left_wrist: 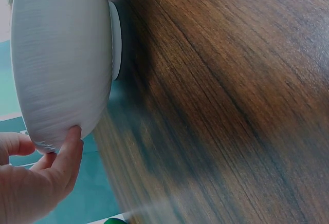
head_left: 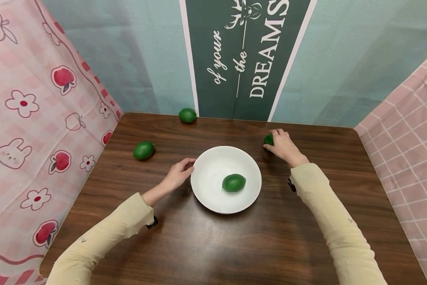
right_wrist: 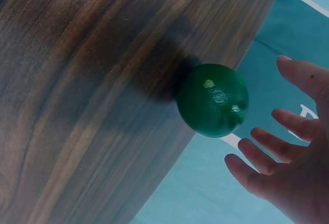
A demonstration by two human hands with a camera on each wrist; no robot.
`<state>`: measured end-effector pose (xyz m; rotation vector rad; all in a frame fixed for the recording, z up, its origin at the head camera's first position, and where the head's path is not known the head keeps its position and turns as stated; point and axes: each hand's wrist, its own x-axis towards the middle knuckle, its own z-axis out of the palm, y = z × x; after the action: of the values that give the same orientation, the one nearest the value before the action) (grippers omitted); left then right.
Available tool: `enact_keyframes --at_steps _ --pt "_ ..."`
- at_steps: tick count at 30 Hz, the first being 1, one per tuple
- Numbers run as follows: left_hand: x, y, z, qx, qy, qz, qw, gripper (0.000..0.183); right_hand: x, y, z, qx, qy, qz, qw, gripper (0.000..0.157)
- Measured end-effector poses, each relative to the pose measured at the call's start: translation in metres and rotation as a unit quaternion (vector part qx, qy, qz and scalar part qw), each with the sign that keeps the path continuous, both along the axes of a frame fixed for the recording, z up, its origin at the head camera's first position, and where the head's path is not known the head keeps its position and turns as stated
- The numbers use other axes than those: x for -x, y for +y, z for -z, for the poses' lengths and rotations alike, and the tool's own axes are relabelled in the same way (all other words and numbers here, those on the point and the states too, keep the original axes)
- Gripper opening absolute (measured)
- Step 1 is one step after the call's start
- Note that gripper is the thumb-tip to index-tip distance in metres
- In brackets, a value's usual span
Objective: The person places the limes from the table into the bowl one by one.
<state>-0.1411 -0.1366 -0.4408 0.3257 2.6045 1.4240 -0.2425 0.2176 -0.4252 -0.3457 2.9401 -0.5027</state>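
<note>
A white bowl (head_left: 208, 198) stands on the wooden table with one green lime (head_left: 234, 183) lying in it. At the bowl's left side, my left hand (head_left: 179, 172) grips the rim. In the left wrist view its thumb is at the lip and fingertips (left_wrist: 75, 131) press the outer wall. To the bowl's right and farther back is another lime (right_wrist: 212, 100), partly covered in the head view by my right hand (head_left: 284, 147). The right wrist view has this hand's fingers spread beside that lime, a gap showing between them.
Two more limes are on the table's left part: one (head_left: 143, 150) left of the bowl, one (head_left: 187, 115) at the back edge. A cloth backdrop (head_left: 128, 59) with printed lettering hangs behind the table (head_left: 206, 249). Patterned pink cloths (head_left: 413, 138) flank both sides.
</note>
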Motion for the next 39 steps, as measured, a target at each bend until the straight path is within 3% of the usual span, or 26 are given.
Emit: enact_keyframes --at_steps 39 --pt "0.002 0.002 0.0 -0.003 0.001 -0.001 1.0 0.031 0.026 0.005 0.025 0.006 -0.053 0.051 0.997 0.063"
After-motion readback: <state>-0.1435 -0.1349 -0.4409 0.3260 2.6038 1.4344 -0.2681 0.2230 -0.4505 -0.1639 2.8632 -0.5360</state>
